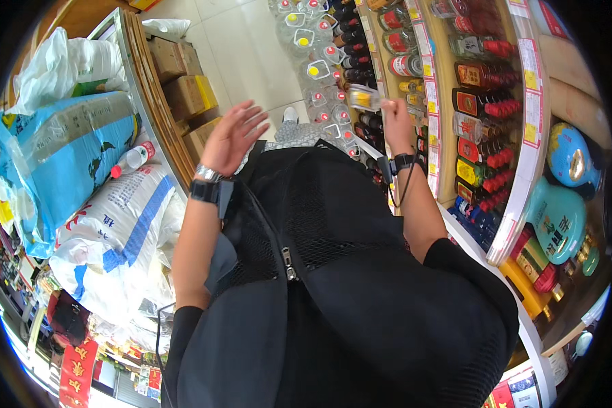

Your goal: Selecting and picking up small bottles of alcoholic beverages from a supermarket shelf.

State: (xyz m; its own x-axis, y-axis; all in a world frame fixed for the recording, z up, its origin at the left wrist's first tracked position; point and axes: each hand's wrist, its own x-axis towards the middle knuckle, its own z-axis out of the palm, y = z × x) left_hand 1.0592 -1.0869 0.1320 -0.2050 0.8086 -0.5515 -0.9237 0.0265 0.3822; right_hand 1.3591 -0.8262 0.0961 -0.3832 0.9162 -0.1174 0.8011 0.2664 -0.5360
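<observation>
My right hand (pixel 398 125) grips the neck end of a small clear bottle (pixel 365 98) with a yellow and white label. The bottle lies roughly sideways in the picture and is slightly blurred. Beside it runs a shelf of liquor bottles (pixel 472 102), several with red caps. Small yellow-labelled bottles (pixel 413 92) stand on the shelf close to that hand. My left hand (pixel 233 133) is raised in front of my body, fingers apart, holding nothing. Cartons (pixel 183 96) are behind and to the left of it.
Large clear jugs (pixel 313 71) with red and yellow caps line the tiled floor (pixel 239 46) along the shelf. On the left, a metal-edged rack bears blue and white sacks (pixel 76 153) and a plastic bottle (pixel 132 159). A person (pixel 67 317) is in the background.
</observation>
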